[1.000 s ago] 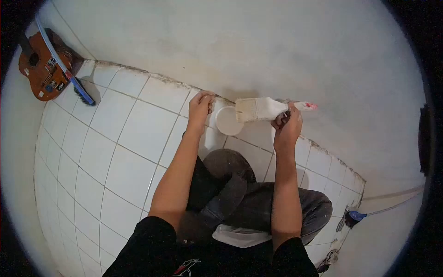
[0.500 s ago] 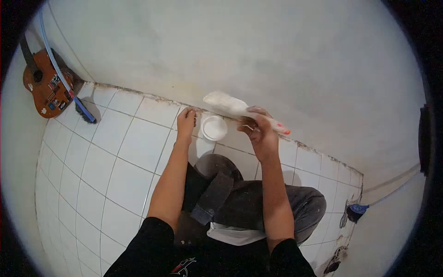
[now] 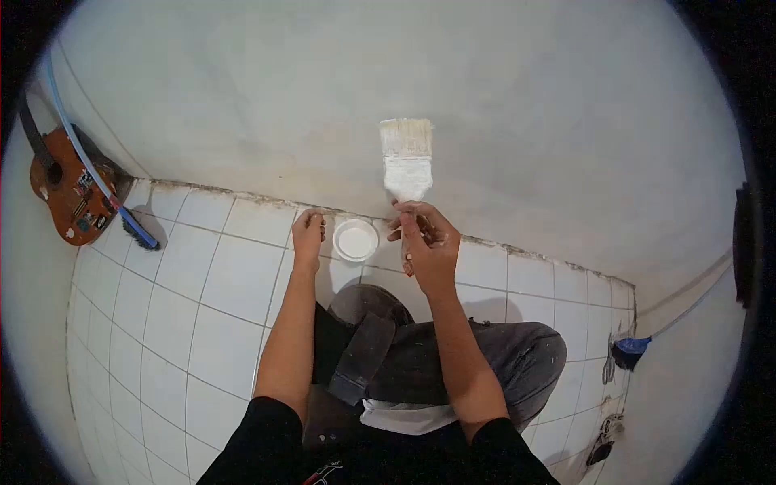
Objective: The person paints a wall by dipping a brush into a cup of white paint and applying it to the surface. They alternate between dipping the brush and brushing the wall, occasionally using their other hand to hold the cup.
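Observation:
My right hand (image 3: 428, 246) grips a wide paintbrush (image 3: 407, 174) by its handle, bristles pointing up in front of the wall (image 3: 517, 121). White paint coats the ferrule and the lower bristles, while the bristle ends look cream. Between my two hands a small round white tub (image 3: 356, 240) stands on the floor, with white inside it. My left hand (image 3: 308, 234) is curled into a loose fist just left of the tub, close to the foot of the wall, and nothing shows in it.
White floor tiles (image 3: 234, 275) meet the wall along a dirty, chipped edge. A guitar (image 3: 69, 190) and a blue brush with a long handle (image 3: 139, 230) lean in the left corner. At the right stands another blue long-handled brush (image 3: 630, 352).
My right hand has turned the paintbrush from lying slantwise to upright, its flat side now facing me. My left hand stays closed by the tub. The view has shifted slightly.

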Demonstrator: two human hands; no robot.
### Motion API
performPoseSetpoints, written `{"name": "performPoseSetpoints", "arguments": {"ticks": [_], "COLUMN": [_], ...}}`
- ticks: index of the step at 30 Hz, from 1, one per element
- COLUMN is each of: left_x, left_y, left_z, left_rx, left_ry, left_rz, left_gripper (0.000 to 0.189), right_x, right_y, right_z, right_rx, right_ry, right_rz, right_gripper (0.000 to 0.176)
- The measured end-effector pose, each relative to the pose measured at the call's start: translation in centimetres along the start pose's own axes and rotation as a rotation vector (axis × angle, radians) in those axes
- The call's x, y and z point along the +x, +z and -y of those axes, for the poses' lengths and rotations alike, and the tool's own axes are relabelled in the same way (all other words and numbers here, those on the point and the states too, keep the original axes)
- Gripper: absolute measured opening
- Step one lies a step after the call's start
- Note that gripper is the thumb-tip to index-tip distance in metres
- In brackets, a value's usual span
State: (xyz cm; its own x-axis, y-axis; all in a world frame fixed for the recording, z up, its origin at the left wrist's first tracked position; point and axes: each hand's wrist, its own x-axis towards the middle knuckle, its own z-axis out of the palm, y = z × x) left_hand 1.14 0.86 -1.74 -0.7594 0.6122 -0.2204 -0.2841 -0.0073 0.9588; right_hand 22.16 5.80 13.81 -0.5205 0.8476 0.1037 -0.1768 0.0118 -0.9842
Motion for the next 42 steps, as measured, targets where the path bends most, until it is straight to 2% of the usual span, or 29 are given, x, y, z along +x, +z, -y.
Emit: {"name": "performPoseSetpoints", "arguments": {"ticks": [2, 3, 5, 14, 18, 20, 21, 24, 26, 29, 31, 33, 34, 35, 37, 40, 42], "left_x": [-0.1, 0.1, 0.6, 0.8, 0.4, 0.3, 0.4, 0.6, 0.9, 0.9, 1.0, 0.8, 0.7, 0.7, 0.6, 0.5, 0.7], "left_y": [0.1, 0.1, -0.1, -0.6, -0.2, -0.2, -0.2, -0.4, -0.6, -0.7, -0.5, -0.2, -0.2, -0.2, -0.3, -0.4, -0.5], "left_z": [-0.1, 0.0, 0.4, 0.9, 0.3, 0.5, 0.6, 0.7, 0.8, 1.2, 1.1, 1.0, 0.9, 0.8, 0.5, 0.6, 0.8], "left_rx": [-0.008, -0.019, -0.019, -0.037, -0.018, -0.014, -0.029, -0.037, -0.034, -0.040, -0.064, -0.074, -0.079, -0.081, -0.041, -0.021, -0.029], "left_ry": [-0.015, -0.028, -0.024, -0.010, -0.011, -0.005, -0.011, -0.028, -0.041, -0.020, -0.024, -0.023, -0.021, -0.018, -0.032, -0.040, -0.046], "left_rz": [0.007, 0.008, 0.022, 0.043, 0.027, 0.038, 0.033, 0.027, 0.021, 0.039, 0.027, 0.026, 0.020, 0.016, 0.034, 0.020, 0.028], "left_gripper": [0.015, 0.014, 0.013, 0.015, 0.014, 0.014, 0.015, 0.014, 0.011, 0.011, 0.012, 0.013, 0.014, 0.014, 0.015, 0.016, 0.016], "right_x": [0.9, 1.0, 1.3, 2.7, 1.8, 2.4, 2.8, 3.4, 3.8, 2.7, 1.5, 0.5, 0.1, 0.1, 0.3, 2.4, 4.0], "right_y": [-0.1, 0.1, 0.4, 2.2, 2.4, 2.5, 2.7, 3.3, 3.5, 3.8, 3.4, 3.2, 3.9, 4.1, 4.7, 4.8, 4.0], "right_z": [-1.9, -1.5, -0.2, -2.4, -2.4, -2.5, -2.0, -1.0, -2.4, -4.5, -4.6, -4.9, -4.9, -4.7, -3.6, -3.0, -3.4], "right_rx": [0.085, 0.083, 0.065, 0.080, 0.074, 0.081, 0.080, 0.081, 0.156, 0.273, 0.238, 0.080, 0.076, 0.076, 0.148, 0.155, 0.189], "right_ry": [-0.201, -0.202, -0.048, 0.087, 0.037, -0.135, -0.135, -0.055, 0.112, 0.162, 0.208, 0.293, 0.145, 0.144, -0.026, -0.068, -0.027], "right_rz": [-0.023, -0.024, -0.041, -0.158, -0.147, -0.118, -0.122, -0.122, -0.101, -0.095, -0.041, 0.016, -0.023, -0.018, -0.008, -0.029, -0.007], "right_gripper": [0.016, 0.016, 0.017, 0.016, 0.016, 0.017, 0.017, 0.018, 0.021, 0.028, 0.031, 0.029, 0.027, 0.027, 0.023, 0.022, 0.022]}}
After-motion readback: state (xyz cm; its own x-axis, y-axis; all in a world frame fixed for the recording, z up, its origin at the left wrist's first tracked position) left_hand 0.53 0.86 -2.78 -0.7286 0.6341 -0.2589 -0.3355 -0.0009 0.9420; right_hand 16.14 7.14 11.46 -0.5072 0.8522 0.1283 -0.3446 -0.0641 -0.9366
